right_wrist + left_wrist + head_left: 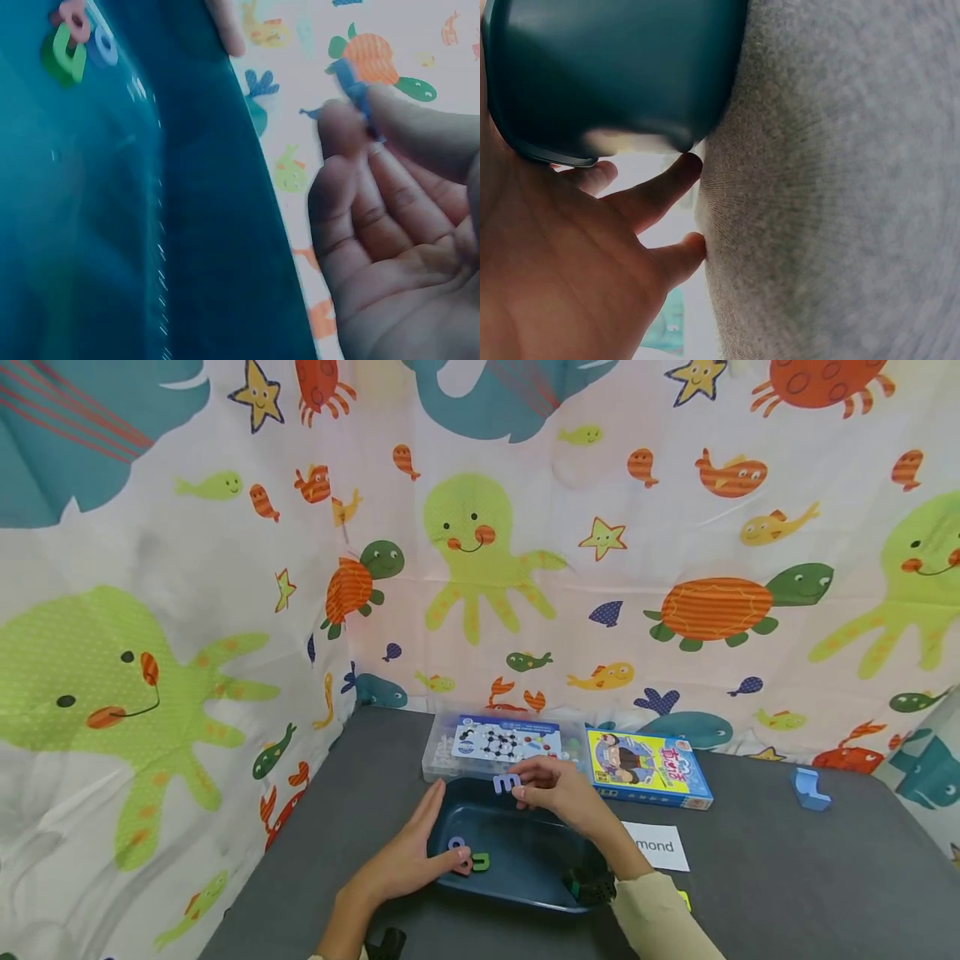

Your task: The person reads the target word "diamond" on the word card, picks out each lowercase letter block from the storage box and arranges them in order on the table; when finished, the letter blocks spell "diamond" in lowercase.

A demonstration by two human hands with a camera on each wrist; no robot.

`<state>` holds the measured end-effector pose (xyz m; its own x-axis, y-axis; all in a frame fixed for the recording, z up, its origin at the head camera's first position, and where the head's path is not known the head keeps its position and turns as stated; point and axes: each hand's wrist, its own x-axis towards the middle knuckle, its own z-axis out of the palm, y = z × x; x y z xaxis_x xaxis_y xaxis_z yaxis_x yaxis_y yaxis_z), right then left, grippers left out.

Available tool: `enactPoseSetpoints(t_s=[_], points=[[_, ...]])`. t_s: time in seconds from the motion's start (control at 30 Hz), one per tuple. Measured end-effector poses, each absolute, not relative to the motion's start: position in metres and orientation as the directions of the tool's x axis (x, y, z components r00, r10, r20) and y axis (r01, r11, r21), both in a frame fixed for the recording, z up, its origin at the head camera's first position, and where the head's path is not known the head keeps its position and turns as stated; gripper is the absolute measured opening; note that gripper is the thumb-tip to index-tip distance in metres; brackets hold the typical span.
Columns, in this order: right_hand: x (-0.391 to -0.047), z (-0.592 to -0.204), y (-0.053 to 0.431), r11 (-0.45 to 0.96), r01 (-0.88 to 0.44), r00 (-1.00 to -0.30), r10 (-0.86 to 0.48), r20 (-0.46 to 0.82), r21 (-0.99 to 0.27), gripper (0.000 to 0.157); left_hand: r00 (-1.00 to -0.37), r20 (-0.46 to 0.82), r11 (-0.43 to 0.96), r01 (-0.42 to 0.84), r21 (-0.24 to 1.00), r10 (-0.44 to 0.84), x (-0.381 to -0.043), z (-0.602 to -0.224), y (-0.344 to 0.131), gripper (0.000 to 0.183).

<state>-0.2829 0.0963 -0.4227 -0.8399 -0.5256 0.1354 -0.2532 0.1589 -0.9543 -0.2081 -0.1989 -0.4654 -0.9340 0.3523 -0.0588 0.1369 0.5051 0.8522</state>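
Observation:
My right hand pinches a purple-blue letter m between thumb and fingertips, above the far rim of a dark blue tray. In the right wrist view the letter shows partly, blurred behind the fingers. My left hand holds the tray's left side, its thumb over the rim and its fingers along the outer wall. Beside that thumb, inside the tray, lie a green letter, a purple letter and a pinkish letter, partly hidden by the thumb.
Behind the tray stand a clear plastic box with a blue label and a yellow-and-blue box. A white card reading "mond" is partly covered by my right wrist. A blue piece lies far right. A sea-animal curtain hangs behind.

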Motion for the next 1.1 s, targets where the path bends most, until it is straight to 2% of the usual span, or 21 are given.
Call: enactPoseSetpoints(t_s=[0.27,0.5,1.1], points=[[-0.272,-0.404,0.116,0.225,-0.254,-0.895,-0.423,0.141,-0.941,0.035,-0.944,-0.056,0.514,0.128,0.848,0.326,-0.203,-0.468,-0.202,0.106],[-0.262,-0.395,0.137,0.271,-0.275,-0.909,-0.387,0.157,-0.922,0.036,-0.948,-0.064,0.536,0.12,0.836,0.313,-0.203,-0.47,-0.204,0.107],[-0.233,-0.401,0.197,0.33,-0.201,-0.956,-0.27,0.112,-0.922,0.036,-0.943,-0.06,0.531,0.13,0.837,0.326,-0.206,-0.465,-0.196,0.107]])
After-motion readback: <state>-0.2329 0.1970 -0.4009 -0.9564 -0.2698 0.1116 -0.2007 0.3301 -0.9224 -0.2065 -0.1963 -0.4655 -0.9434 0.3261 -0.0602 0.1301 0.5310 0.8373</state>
